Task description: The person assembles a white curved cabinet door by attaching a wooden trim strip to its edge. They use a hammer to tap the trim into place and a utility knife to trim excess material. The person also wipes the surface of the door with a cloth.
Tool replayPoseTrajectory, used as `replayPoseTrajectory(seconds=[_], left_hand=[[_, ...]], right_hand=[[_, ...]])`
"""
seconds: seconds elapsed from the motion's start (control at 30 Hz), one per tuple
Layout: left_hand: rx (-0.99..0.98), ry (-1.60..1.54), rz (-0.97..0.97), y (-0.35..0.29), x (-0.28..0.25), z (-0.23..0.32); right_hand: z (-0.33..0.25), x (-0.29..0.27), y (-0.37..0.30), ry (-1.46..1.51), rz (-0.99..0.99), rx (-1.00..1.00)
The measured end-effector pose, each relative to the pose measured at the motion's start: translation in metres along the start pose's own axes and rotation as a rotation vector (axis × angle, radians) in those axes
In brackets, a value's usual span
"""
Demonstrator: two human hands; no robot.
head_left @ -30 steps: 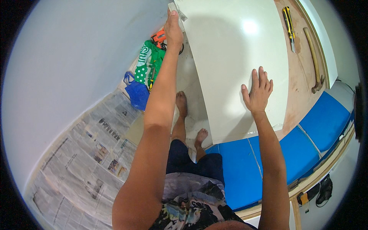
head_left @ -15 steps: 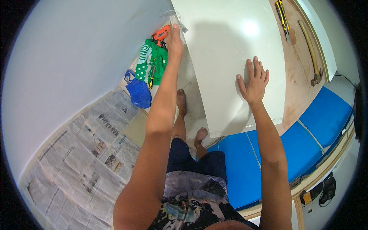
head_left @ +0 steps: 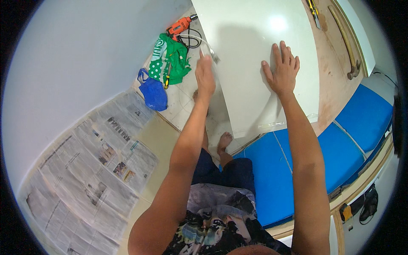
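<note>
A large glossy white sheet [head_left: 255,102] lies on a wooden board [head_left: 328,63]. My right hand [head_left: 283,74] rests flat on the sheet with its fingers spread. Beside the sheet's left edge is my left hand [head_left: 205,78], slightly blurred, its fingers closed on a thin whitish strip [head_left: 203,41] that curls up past the fingertips. What the strip is made of is hard to make out. Clear film or tape [head_left: 272,125] shows along the sheet's near edge.
A hammer [head_left: 346,40] and a yellow-black cutter knife [head_left: 313,12] lie right of the sheet. On the floor at left are an orange power drill [head_left: 179,26], a green bag [head_left: 180,63], a screwdriver [head_left: 167,78], a blue bag [head_left: 153,94] and newspaper [head_left: 93,170]. Blue panels [head_left: 272,178] lie nearer.
My left hand has come back toward me along the sheet's left edge with the strip, uncovering the drill. My right hand stays flat on the sheet, while the whole view has shifted slightly.
</note>
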State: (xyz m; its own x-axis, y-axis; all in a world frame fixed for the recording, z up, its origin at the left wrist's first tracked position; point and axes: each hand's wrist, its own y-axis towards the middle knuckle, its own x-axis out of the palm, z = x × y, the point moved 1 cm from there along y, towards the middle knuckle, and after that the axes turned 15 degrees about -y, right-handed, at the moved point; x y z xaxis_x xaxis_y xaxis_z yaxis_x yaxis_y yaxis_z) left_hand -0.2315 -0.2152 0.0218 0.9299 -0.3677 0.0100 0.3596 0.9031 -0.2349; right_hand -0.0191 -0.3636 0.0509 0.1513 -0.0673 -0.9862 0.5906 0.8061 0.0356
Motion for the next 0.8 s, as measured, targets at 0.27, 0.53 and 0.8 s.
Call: replayPoseTrajectory(seconds=[0.27,0.53,0.8], left_hand=[[-0.099,-0.018,-0.081,-0.178,-0.014,-0.027],[-0.559,-0.543,0.297,-0.267,-0.089,-0.072],[-0.052,-0.400,0.089,0.018,-0.038,0.055]], right_hand=[[0.001,0.013,-0.001,0.021,0.148,-0.003],[0.006,0.008,0.001,0.005,-0.061,0.048],[0.018,-0.015,-0.002,0.194,-0.200,0.055]])
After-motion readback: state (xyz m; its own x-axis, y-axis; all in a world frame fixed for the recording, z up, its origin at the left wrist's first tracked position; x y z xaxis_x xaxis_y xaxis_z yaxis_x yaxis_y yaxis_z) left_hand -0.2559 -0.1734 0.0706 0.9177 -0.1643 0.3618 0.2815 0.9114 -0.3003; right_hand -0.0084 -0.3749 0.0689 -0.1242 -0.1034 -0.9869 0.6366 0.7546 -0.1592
